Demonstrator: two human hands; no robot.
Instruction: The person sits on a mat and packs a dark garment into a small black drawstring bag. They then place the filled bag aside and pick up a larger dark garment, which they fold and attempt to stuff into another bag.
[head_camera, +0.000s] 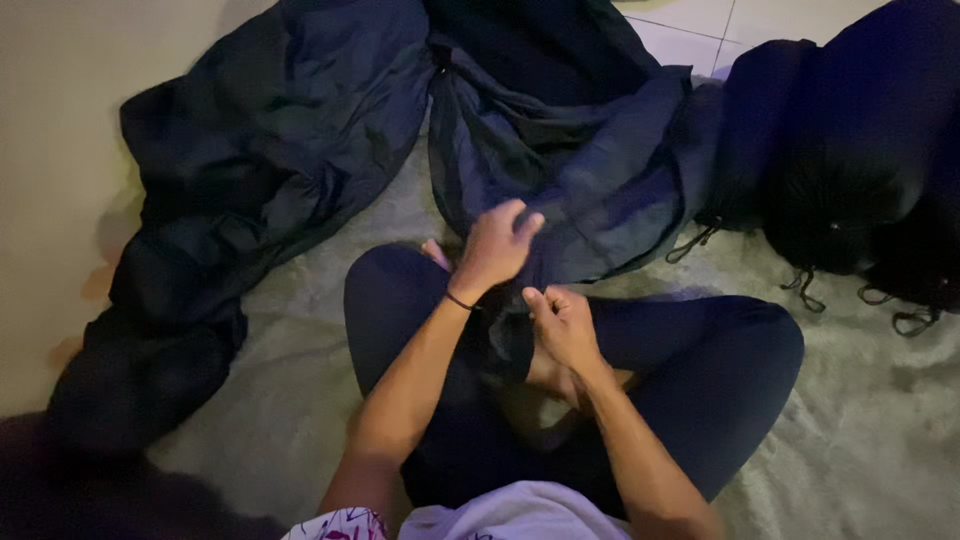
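Observation:
I sit cross-legged on a pale fuzzy rug (300, 400). A dark navy cloth (590, 190) lies spread in front of my knees and runs down into my lap. My left hand (497, 247) grips a fold of this cloth just above my knees, fingers curled into it. My right hand (562, 322) pinches the lower edge of the same cloth over my lap. A thin black band circles my left wrist.
A large heap of dark fabric (240, 180) sprawls to the left and far side. Several dark drawstring bags (850, 160) with loose cords lie at the right. Tiled floor (690, 30) shows at the top, and a beige surface (50, 150) lies at the left.

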